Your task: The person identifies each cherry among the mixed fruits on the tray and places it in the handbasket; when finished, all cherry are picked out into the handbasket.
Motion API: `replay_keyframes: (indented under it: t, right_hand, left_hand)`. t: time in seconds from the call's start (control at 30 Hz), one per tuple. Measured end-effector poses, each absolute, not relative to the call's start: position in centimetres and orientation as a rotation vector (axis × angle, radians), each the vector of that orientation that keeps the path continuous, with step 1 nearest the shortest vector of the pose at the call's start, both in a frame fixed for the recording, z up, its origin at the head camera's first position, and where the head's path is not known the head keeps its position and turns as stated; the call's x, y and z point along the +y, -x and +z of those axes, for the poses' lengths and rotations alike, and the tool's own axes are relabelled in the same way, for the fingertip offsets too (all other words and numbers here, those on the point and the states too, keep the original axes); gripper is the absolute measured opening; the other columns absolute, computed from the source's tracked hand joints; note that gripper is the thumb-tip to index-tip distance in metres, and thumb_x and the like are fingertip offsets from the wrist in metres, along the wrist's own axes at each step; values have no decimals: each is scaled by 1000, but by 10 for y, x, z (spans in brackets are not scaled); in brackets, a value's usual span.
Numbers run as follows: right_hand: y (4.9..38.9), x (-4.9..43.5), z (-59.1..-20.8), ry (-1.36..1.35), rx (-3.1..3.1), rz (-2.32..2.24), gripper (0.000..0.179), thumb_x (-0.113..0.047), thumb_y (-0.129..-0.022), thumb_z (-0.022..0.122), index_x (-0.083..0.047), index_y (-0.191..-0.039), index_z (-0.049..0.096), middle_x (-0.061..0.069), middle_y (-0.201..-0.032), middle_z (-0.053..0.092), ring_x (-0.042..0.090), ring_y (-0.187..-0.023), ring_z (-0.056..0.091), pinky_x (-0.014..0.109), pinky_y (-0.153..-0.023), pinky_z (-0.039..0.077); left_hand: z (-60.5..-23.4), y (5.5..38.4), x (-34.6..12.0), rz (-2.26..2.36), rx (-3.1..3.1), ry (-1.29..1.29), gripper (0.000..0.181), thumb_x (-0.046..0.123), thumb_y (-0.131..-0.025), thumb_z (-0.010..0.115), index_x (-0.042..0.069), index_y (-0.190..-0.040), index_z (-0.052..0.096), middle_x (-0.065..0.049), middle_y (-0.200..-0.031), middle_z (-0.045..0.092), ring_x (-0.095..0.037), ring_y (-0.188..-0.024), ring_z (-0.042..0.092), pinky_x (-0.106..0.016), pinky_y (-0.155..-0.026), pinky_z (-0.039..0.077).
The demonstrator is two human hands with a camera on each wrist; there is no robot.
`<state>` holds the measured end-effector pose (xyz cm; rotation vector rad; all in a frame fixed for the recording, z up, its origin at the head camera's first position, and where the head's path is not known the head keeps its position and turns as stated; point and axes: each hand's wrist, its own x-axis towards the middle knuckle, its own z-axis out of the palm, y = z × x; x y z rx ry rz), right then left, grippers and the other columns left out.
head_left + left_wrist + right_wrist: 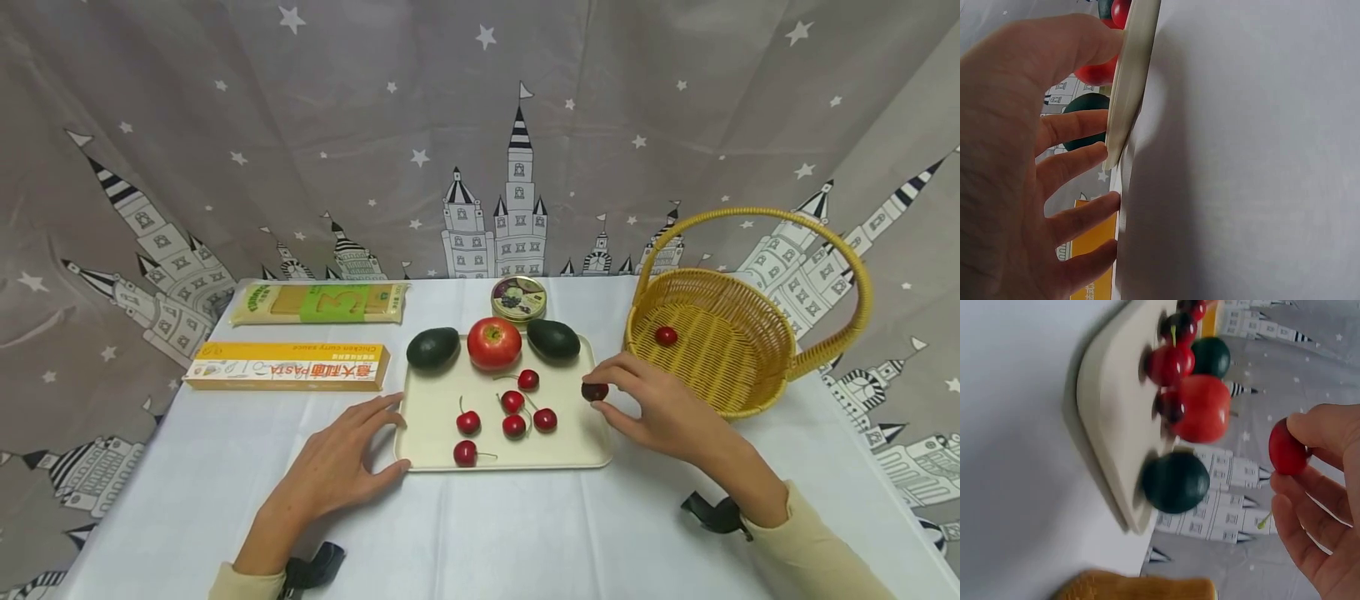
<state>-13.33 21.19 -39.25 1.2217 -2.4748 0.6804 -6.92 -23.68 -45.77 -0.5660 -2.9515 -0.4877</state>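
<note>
My right hand (660,408) pinches a dark red cherry (1288,448) between thumb and fingertips, above the right edge of a cream tray (435,396). A green stem (1264,520) shows below that cherry in the right wrist view. At the tray's left edge rests my left hand (337,458), fingers spread, with the thumb and fingertips touching the rim (1129,87). Several stemmed cherries (544,419) lie on the tray. Behind them are a red apple (494,343) and two dark avocados (432,348). One cherry (666,336) lies in the yellow wicker basket (720,367).
The basket's tall handle (862,292) arches up at the right. A pasta box (287,367) and a pack of noodles (318,302) lie at the back left. Behind the tray stands a round tin (518,298). A castle-patterned curtain (337,125) hangs at the back.
</note>
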Motion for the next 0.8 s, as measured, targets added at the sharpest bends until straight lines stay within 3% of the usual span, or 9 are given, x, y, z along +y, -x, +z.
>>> replay_keyframes:
  t: [0.07, 0.17, 0.27, 0.33, 0.43, 0.5, 0.6, 0.8]
  right_hand:
    - [137, 218, -391, -1199, -2460, 649, 37, -11, -85, 91, -10, -118, 75, -1, -113, 72, 13, -99, 72, 34, -84, 64]
    - [143, 227, -391, -1160, -2430, 607, 28, -32, -101, 77, -9, -117, 76, 2, -113, 72, 14, -97, 72, 34, -80, 64]
    - [148, 235, -392, -1116, -2398, 592, 51, -54, -108, 56, -8, -116, 77, 4, -113, 72, 16, -97, 72, 28, -82, 62]
    - [151, 240, -392, -1087, -2387, 596, 51, -54, -107, 57, -7, -116, 77, 4, -113, 73, 17, -96, 72, 23, -83, 61]
    - [156, 247, -394, -1043, -2398, 647, 33, -34, -97, 82, -7, -117, 77, 5, -114, 74, 17, -96, 72, 19, -86, 59]
    - [159, 252, -396, -1015, -2418, 686, 35, -15, -86, 90, -8, -118, 77, 4, -114, 74, 17, -97, 72, 21, -86, 60]
    - [165, 259, -400, -968, -2450, 727, 40, -4, -81, 91, -9, -118, 77, 2, -113, 74, 16, -95, 71, 26, -80, 62]
    - [171, 268, -405, -898, -2524, 727, 40, -2, -83, 89, -10, -120, 75, 2, -111, 73, 21, -90, 71, 33, -74, 64]
  left_hand:
    - [-458, 69, -237, -490, -2954, 566, 49, 53, -86, 84, 26, -124, 71, 0, -161, 55, -31, -144, 55, -57, -98, 59]
    - [-458, 69, -236, -489, -2958, 563, 49, 53, -86, 84, 26, -124, 70, 0, -162, 54, -31, -145, 55, -57, -99, 59]
    - [-458, 69, -236, -487, -2955, 563, 49, 53, -86, 84, 25, -124, 70, 0, -161, 54, -31, -145, 55, -57, -99, 59]
    - [-458, 69, -237, -487, -2953, 565, 49, 53, -86, 84, 25, -124, 70, 0, -161, 55, -31, -145, 55, -57, -99, 58]
    - [-457, 69, -237, -490, -2953, 565, 49, 52, -86, 84, 25, -124, 70, 0, -161, 55, -31, -145, 55, -57, -99, 58]
    - [-458, 69, -237, -494, -2953, 563, 48, 52, -86, 84, 26, -124, 70, 0, -161, 55, -31, -144, 55, -57, -99, 59]
    - [-458, 69, -237, -501, -2949, 564, 48, 52, -86, 84, 26, -124, 70, 0, -161, 55, -30, -144, 56, -57, -97, 59]
    - [-457, 68, -237, -507, -2946, 562, 48, 52, -86, 84, 26, -124, 70, 1, -161, 55, -30, -144, 55, -56, -95, 60]
